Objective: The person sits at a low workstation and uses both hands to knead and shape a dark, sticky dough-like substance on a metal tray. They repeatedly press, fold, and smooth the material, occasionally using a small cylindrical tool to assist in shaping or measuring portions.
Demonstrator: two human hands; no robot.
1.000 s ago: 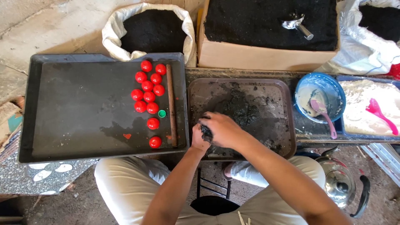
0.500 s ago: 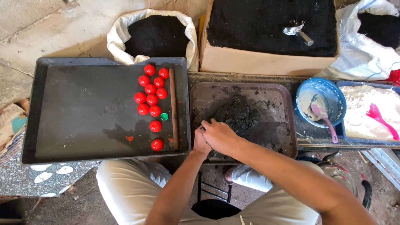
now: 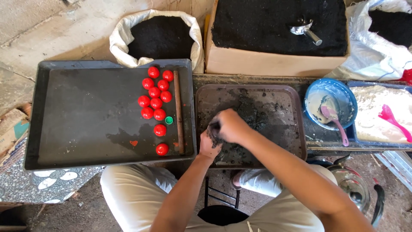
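- Both hands meet over the near-left part of the brown tray [image 3: 287, 141], which is smeared with dark, wet-looking soil.
- The right hand [image 3: 231, 125] lies on top, fingers curled round a dark lump of soil [image 3: 213, 130]; the lump shows only as a sliver between the two hands.
- The left hand [image 3: 209, 145] cups underneath, palm up, pressed against the right hand, so the pair are closed together on the lump.
- Just left of the hands sits the big black tray [image 3: 86, 116], and on it a cluster of red balls [image 3: 155, 99] in loose rows, with two more lying singly nearer the person.
- A small green cap [image 3: 169, 120] rests beside the balls, and a thin brown stick [image 3: 178, 111] lies along the tray's right side.
- Right of the brown tray: a blue bowl [image 3: 343, 92] of pale paste with a pink spoon [image 3: 332, 118] in it.
- Behind, a white sack [image 3: 124, 32] and a cardboard box [image 3: 266, 64] hold black soil; a metal scoop [image 3: 304, 30] lies in the box.
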